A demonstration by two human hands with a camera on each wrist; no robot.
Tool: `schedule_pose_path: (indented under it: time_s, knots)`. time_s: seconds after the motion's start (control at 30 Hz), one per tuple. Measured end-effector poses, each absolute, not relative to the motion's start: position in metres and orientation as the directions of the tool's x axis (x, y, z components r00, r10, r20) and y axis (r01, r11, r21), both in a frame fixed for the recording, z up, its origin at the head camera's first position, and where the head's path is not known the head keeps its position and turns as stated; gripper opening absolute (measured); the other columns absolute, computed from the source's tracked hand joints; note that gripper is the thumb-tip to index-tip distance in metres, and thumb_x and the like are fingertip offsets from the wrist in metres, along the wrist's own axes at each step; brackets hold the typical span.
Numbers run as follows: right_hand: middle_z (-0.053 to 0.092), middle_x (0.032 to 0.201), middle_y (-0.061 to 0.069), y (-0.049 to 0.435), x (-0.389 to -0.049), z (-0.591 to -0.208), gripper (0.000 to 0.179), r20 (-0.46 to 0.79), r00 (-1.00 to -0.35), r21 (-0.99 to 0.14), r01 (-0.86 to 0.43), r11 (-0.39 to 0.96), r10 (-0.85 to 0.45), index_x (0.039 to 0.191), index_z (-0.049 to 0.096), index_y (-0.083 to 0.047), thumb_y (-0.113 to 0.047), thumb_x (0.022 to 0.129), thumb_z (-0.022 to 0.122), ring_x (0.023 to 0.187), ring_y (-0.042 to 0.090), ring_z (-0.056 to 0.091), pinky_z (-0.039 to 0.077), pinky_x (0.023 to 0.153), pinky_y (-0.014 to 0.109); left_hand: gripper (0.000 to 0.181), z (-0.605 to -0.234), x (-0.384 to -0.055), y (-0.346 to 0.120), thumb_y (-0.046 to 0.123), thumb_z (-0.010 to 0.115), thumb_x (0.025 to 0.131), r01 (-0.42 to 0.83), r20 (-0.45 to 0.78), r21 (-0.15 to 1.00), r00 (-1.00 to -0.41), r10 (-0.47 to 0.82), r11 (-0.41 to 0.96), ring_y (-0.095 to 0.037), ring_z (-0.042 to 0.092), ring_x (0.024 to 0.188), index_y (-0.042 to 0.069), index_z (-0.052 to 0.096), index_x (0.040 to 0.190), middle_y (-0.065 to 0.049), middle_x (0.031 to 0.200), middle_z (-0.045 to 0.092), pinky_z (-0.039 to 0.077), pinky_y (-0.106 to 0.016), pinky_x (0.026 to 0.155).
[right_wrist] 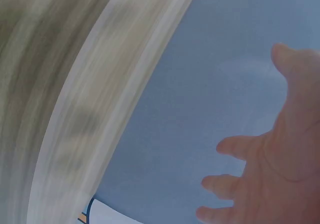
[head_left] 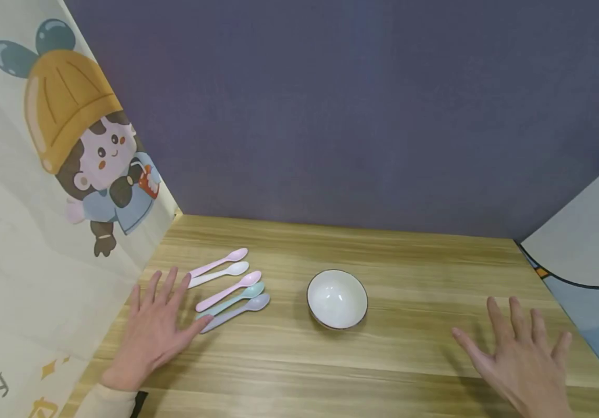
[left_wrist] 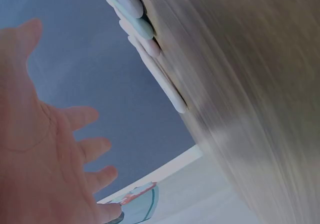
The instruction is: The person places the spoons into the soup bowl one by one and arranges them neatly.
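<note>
Several plastic spoons lie side by side on the left of the table, handles toward my left hand (head_left: 155,331). Farthest back is a pink spoon (head_left: 221,262), then a white spoon (head_left: 221,273), another pink spoon (head_left: 230,290), a mint spoon (head_left: 232,299) and, nearest me, a grey-lilac spoon (head_left: 239,312). My left hand hovers with fingers spread, overlapping some handle ends in the head view; its palm holds nothing in the left wrist view. A white bowl (head_left: 337,299) with a dark rim stands upright mid-table. Off to its right, my right hand (head_left: 526,360) is spread above the wood, holding nothing.
The wooden table (head_left: 409,360) meets a dark blue-grey panel (head_left: 357,116) at its back edge. A pale wall with a cartoon child (head_left: 111,151) rises along the left side, and another printed panel (head_left: 581,244) borders the right.
</note>
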State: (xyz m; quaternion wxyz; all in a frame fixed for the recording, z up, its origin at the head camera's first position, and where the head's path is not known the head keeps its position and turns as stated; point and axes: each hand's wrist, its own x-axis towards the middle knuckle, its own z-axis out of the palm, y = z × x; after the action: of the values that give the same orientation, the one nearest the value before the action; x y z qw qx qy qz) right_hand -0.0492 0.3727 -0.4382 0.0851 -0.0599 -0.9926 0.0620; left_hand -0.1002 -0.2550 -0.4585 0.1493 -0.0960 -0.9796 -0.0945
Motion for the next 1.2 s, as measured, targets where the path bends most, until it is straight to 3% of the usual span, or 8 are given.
schedule_pose_path:
  time_s: [0.1, 0.33, 0.73, 1.2]
  knots:
    - [0.013, 0.170, 0.038, 0.373, -0.049, -0.439, 0.102, 0.168, -0.978, -0.137, 0.104, 0.985, 0.127, 0.169, 0.023, -0.007, -0.072, 0.098, 0.057, 0.150, 0.071, 0.010, -0.013, 0.109, 0.090, 0.095, -0.458, -0.100, -0.255, 0.071, 0.065, 0.091, 0.216, 0.315, 0.158, -0.936, 0.158, 0.964, -0.052, 0.030, 0.153, 0.007, 0.048, 0.159, -0.026, 0.166, 0.040, 0.020, -0.077, 0.120]
    - [0.020, 0.169, 0.037, 0.368, -0.049, -0.442, 0.098, 0.204, -0.973, -0.156, 0.073, 0.985, 0.104, 0.169, 0.026, -0.009, -0.069, 0.098, 0.060, 0.146, 0.069, 0.021, 0.001, 0.109, 0.092, 0.094, -0.457, -0.103, -0.252, 0.070, 0.064, 0.093, 0.224, 0.292, 0.151, -0.941, 0.173, 0.963, -0.051, 0.033, 0.152, 0.007, 0.046, 0.160, -0.025, 0.167, 0.040, 0.019, -0.077, 0.121]
    - [0.045, 0.155, 0.040, 0.355, -0.055, -0.449, 0.082, 0.336, -0.940, -0.340, -0.067, 0.938, 0.054, 0.158, 0.044, 0.004, -0.045, 0.099, 0.072, 0.127, 0.070, 0.046, 0.035, 0.099, 0.082, 0.088, -0.454, -0.104, -0.245, 0.064, 0.066, 0.096, 0.245, 0.265, 0.193, -0.945, 0.190, 0.950, -0.050, 0.040, 0.150, 0.006, 0.047, 0.160, -0.024, 0.168, 0.039, 0.027, -0.076, 0.118]
    - [0.054, 0.151, 0.035, 0.326, -0.060, -0.447, 0.073, 0.335, -0.942, -0.479, -0.157, 0.864, 0.015, 0.156, 0.049, 0.001, -0.035, 0.099, 0.076, 0.132, 0.061, 0.052, 0.041, 0.101, 0.076, 0.074, -0.458, -0.111, -0.240, 0.044, 0.077, 0.093, 0.342, 0.403, 0.236, -0.886, 0.228, 0.910, -0.050, 0.054, 0.136, 0.001, 0.056, 0.150, -0.027, 0.155, 0.054, 0.041, -0.066, 0.111]
